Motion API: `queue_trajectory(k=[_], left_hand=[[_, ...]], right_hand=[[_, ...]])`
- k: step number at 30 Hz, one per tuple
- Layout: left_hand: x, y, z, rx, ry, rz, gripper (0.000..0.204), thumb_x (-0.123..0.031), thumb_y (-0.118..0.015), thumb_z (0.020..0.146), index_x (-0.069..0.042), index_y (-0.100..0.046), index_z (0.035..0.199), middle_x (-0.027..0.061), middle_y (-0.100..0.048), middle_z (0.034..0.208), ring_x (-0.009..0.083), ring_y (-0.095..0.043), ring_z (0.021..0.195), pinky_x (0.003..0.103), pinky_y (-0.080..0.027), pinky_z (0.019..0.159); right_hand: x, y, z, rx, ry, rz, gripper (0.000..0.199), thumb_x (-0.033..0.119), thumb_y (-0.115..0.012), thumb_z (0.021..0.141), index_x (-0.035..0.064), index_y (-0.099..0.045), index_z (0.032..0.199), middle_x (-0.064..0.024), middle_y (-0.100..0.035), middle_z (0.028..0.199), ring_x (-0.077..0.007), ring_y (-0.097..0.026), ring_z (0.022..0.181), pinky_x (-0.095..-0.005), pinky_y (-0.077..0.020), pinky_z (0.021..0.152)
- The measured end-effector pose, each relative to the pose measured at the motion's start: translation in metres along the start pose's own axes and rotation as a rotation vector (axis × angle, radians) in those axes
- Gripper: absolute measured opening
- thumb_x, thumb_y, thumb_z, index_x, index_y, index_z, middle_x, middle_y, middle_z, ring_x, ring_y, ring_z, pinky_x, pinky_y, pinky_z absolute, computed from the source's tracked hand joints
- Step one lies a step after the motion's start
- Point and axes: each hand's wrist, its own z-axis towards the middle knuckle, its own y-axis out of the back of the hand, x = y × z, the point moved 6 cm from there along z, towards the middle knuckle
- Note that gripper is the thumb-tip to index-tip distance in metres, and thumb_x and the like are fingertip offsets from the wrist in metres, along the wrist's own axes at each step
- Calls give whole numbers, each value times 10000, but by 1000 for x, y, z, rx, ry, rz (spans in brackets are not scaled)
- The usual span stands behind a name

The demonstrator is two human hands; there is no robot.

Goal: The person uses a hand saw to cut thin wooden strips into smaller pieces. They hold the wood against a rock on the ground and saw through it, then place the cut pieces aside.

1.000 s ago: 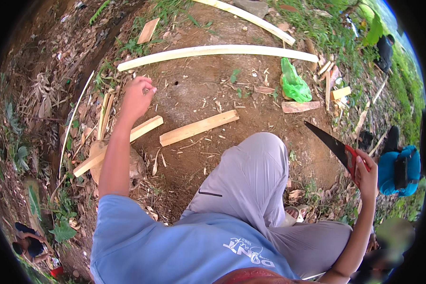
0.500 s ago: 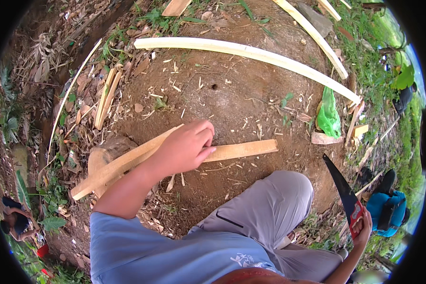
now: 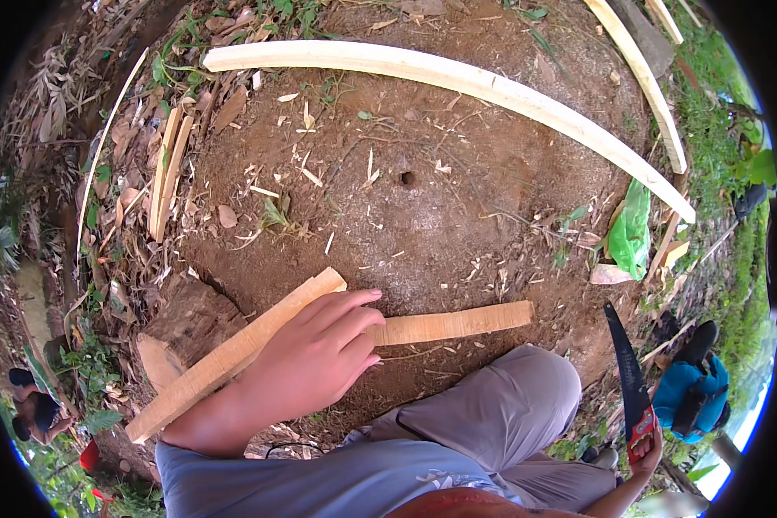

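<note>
My left hand [image 3: 306,358] reaches over two wooden strips, its fingers stretched and slightly apart; its thumb is hidden. One strip [image 3: 233,354] slants beside the hand, across a cut log [image 3: 190,324]. A second strip [image 3: 457,323] lies on the dirt and runs right from under my fingers; its left end is hidden. I cannot tell whether my fingertips touch it. Off to the right, my right hand [image 3: 643,453] grips the red handle of a hand saw [image 3: 632,380], whose dark blade points up and away from me.
A long pale strip [image 3: 457,82] curves across the far ground, with another pale strip [image 3: 647,86] at far right. Two short sticks [image 3: 168,177] lie at left. A green plastic bag [image 3: 632,229] sits at right. A small hole [image 3: 407,179] opens in the dirt. People are at both edges.
My left hand has come nearer to me, and its curled fingers have straightened out. The slanted strip's upper end shows now. The saw has tilted more upright in my right hand.
</note>
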Motion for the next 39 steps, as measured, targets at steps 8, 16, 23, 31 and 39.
queue_trajectory(k=[8, 16, 23, 31, 39], left_hand=[[15, -8, 7, 94, 81, 24, 168, -150, -787, 910, -7, -708, 952, 104, -668, 1269, 312, -592, 1391, 507, -505, 1157], [31, -10, 17, 151, 163, 64, 188, -137, -810, 881, -1, -695, 941, 121, -673, 1204, 328, -642, 1319, 506, -519, 1142], [28, -12, 25, 120, 235, 88, 203, -88, -828, 837, -33, -634, 865, 127, -670, 1189, 384, -649, 1302, 512, -561, 1054], [27, -13, 27, 29, 210, 225, 293, -165, -795, 936, -14, -637, 1132, 168, -639, 1273, 384, -616, 1322, 498, -502, 1163], [33, 13, 27, -230, 300, 415, 426, -241, -807, 952, -46, -628, 1286, 182, -549, 1380, 403, -424, 1486, 559, -310, 1283]], right_hand=[[-9, 31, 22, -235, -64, 49, 413, 388, -545, 1152, 197, -514, 787, 82, -235, 532, -70, -261, 412, -284, -240, 402], [-9, 59, 38, -180, -38, 21, 606, 421, -512, 1158, 224, -330, 614, 65, -249, 488, -87, -224, 375, -299, -175, 382], [-11, 57, 36, -116, -25, 32, 602, 414, -513, 1160, 221, -327, 621, 62, -253, 492, -95, -238, 377, -296, -199, 388], [8, 14, 3, -134, 68, -39, 346, 294, -544, 1171, 97, -616, 1446, 87, -288, 566, -21, -270, 414, -243, -221, 382], [-10, -6, -10, -51, 171, -24, 375, 243, -557, 1165, 56, -611, 1484, 91, -351, 579, -16, -317, 427, -227, -254, 385]])
